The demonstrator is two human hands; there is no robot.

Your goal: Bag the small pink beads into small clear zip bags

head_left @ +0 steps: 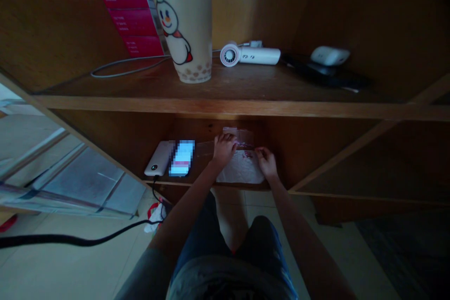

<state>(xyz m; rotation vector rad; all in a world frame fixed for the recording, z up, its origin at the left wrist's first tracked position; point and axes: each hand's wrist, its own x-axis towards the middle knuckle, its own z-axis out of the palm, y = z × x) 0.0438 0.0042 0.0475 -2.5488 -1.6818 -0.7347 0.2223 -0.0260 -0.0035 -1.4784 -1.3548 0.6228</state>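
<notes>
The white sheet [241, 169] lies on the lower shelf [198, 168], apparently longer side to side, between both hands — left hand [224, 149] curled at its far-left corner, right hand [267, 163] at its far-right, neither clearly nearer — whether either pinches it or the clear bag [246, 137] just beyond it, I cannot tell

A white sheet [241, 171], paper or plastic being hard to tell, is lying flat along the near edge of the lower shelf [201, 167], with small reddish marks showing toward its far right part. A clear plastic bag [246, 137] is lying at its far side, its near edge gleaming purplish.
</notes>
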